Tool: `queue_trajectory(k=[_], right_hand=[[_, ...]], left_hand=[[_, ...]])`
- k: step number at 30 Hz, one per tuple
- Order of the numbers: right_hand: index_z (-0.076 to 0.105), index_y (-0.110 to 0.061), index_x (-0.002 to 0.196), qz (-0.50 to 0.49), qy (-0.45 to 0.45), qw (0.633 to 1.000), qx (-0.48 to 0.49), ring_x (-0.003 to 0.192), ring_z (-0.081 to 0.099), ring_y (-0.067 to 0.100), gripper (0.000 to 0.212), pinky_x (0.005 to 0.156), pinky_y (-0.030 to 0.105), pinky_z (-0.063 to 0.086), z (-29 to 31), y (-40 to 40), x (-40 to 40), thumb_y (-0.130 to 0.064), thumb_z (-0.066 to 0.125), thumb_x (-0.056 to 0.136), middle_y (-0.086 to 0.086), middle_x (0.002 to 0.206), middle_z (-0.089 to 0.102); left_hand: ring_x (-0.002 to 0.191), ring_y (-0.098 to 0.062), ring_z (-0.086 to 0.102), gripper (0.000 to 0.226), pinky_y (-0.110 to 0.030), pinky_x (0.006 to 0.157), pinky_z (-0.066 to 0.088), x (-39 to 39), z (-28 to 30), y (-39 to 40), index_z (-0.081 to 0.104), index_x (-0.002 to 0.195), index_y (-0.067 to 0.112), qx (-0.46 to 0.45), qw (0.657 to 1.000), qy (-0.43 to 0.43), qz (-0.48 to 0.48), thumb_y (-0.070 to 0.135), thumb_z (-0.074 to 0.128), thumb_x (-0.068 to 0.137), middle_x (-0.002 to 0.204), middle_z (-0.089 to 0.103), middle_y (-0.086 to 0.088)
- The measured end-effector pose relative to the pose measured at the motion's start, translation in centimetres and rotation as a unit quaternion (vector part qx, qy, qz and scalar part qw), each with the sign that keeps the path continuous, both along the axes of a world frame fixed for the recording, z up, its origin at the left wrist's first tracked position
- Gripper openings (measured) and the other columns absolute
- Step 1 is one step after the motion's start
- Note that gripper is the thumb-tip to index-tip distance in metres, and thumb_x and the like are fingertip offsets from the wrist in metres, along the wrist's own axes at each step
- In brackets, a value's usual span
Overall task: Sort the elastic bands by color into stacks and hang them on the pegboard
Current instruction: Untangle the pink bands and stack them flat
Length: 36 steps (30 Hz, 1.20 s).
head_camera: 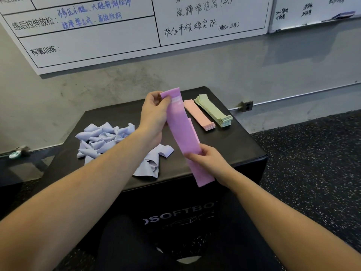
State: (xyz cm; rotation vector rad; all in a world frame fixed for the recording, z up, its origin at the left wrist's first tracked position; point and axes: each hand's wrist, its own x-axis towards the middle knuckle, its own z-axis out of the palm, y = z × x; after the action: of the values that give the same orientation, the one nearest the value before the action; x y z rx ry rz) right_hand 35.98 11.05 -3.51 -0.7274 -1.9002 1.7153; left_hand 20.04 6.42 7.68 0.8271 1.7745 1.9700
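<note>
You have a purple elastic band (180, 130) pulled flat between your hands above the worktop (244, 145), your left hand (156, 114) pinching its far end and your right hand (205, 159) pinching it lower down. The green stack (214, 110) and the pink stack (199, 115) already lie sorted. The lavender pile (109, 139) looks unsorted, and no pegboard shows, so hanging seems still ahead.

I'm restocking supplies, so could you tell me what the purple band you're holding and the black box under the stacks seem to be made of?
Purple band: thin, matte, probably latex or rubber sheet; it hangs limp and flat between both hands. Black box: likely foam under smooth vinyl-like covering, with soft sheen and rounded edges.
</note>
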Motion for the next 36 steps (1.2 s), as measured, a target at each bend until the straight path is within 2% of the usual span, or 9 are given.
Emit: queue_trajectory(k=[4, 8, 11, 17, 21, 26, 29, 31, 36], right_hand=[[0.071, -0.01, 0.103, 0.008, 0.042, 0.998, -0.05, 0.078, 0.07, 0.018, 0.013, 0.08, 0.033, 0.056, -1.3, 0.1, 1.4, -0.02, 0.068, 0.096, 0.007, 0.086, 0.076], [0.06, -0.028, 0.123, -0.009, 0.043, 0.997, -0.062, 0.088, 0.073, 0.021, 0.031, 0.085, 0.036, 0.058, -3.5, 1.1, 2.9, -0.022, 0.069, 0.094, 0.005, 0.107, 0.076], [0.052, -0.036, 0.132, -0.04, 0.063, 0.996, -0.053, 0.075, 0.069, 0.015, 0.044, 0.072, 0.026, 0.055, -4.4, 2.0, 3.9, -0.01, 0.064, 0.098, 0.002, 0.09, 0.076], [0.076, -0.025, 0.099, -0.075, 0.045, 0.995, 0.046, 0.094, 0.066, 0.002, 0.036, 0.086, 0.019, 0.048, -4.8, 4.3, 5.2, 0.006, 0.058, 0.096, -0.016, 0.101, 0.076], [0.067, -0.033, 0.118, 0.034, -0.027, 0.997, 0.058, 0.065, 0.058, 0.002, 0.059, 0.059, 0.015, 0.045, -4.8, 5.9, 6.2, 0.015, 0.045, 0.09, -0.013, 0.102, 0.071], [0.068, -0.048, 0.11, 0.01, -0.046, 0.977, 0.209, 0.105, 0.067, 0.003, 0.047, 0.093, 0.029, 0.055, -6.3, 8.2, 4.8, -0.006, 0.07, 0.09, -0.019, 0.116, 0.068], [0.078, -0.032, 0.106, -0.013, -0.036, 0.925, 0.377, 0.106, 0.052, 0.001, 0.018, 0.091, 0.026, 0.048, -6.6, 9.4, 3.4, -0.028, 0.071, 0.089, -0.017, 0.109, 0.061], [0.079, -0.031, 0.103, -0.028, -0.056, 0.892, 0.449, 0.111, 0.041, 0.004, 0.021, 0.092, 0.034, 0.043, -6.9, 10.2, 2.1, -0.039, 0.066, 0.088, -0.014, 0.116, 0.054], [0.078, -0.024, 0.107, 0.035, -0.012, 0.86, 0.509, 0.099, 0.052, 0.008, 0.023, 0.08, 0.03, 0.041, -7.1, 11.8, -0.7, -0.031, 0.065, 0.09, -0.009, 0.104, 0.07]], left_hand=[[0.082, -0.017, 0.058, 0.006, -0.031, 0.06, 0.047, -1.0, -0.4, 1.7, 0.055, 0.101, 0.026, -0.007, 1.0, -0.015, -0.004, 0.022, 0.06, 0.1, 0.099, 0.063, 0.0], [0.084, -0.019, 0.059, 0.008, -0.03, 0.061, 0.05, -2.7, -1.5, 4.1, 0.055, 0.106, 0.023, -0.017, 0.998, -0.054, 0.023, 0.021, 0.059, 0.099, 0.104, 0.063, -0.004], [0.082, -0.02, 0.058, 0.008, -0.03, 0.062, 0.051, -3.7, -2.5, 6.1, 0.054, 0.103, 0.021, -0.024, 0.994, -0.104, 0.037, 0.015, 0.056, 0.1, 0.098, 0.061, -0.004], [0.084, -0.018, 0.066, 0.017, -0.025, 0.055, 0.057, -4.9, -5.0, 9.6, 0.056, 0.115, 0.016, -0.081, 0.982, -0.166, 0.041, 0.007, 0.056, 0.1, 0.105, 0.063, -0.008], [0.099, -0.022, 0.069, 0.02, -0.03, 0.069, 0.062, -5.8, -6.6, 11.9, 0.059, 0.115, 0.016, -0.118, 0.981, -0.153, 0.035, 0.005, 0.059, 0.099, 0.111, 0.064, -0.01], [0.101, -0.021, 0.069, 0.018, -0.031, 0.073, 0.062, -7.5, -8.4, 14.4, 0.062, 0.114, 0.017, -0.146, 0.98, -0.131, 0.031, 0.011, 0.065, 0.098, 0.114, 0.064, -0.008], [0.103, -0.02, 0.068, 0.018, -0.029, 0.075, 0.061, -8.8, -9.5, 15.7, 0.062, 0.114, 0.019, -0.165, 0.98, -0.107, 0.039, 0.014, 0.067, 0.097, 0.115, 0.065, -0.007], [0.104, -0.02, 0.067, 0.019, -0.03, 0.08, 0.061, -9.6, -10.3, 16.4, 0.063, 0.114, 0.02, -0.184, 0.978, -0.088, 0.048, 0.017, 0.069, 0.096, 0.115, 0.065, -0.006], [0.099, -0.016, 0.065, 0.021, -0.022, 0.068, 0.053, -11.2, -12.6, 17.6, 0.064, 0.115, 0.021, -0.247, 0.968, -0.018, 0.033, 0.022, 0.07, 0.096, 0.112, 0.064, -0.003]])
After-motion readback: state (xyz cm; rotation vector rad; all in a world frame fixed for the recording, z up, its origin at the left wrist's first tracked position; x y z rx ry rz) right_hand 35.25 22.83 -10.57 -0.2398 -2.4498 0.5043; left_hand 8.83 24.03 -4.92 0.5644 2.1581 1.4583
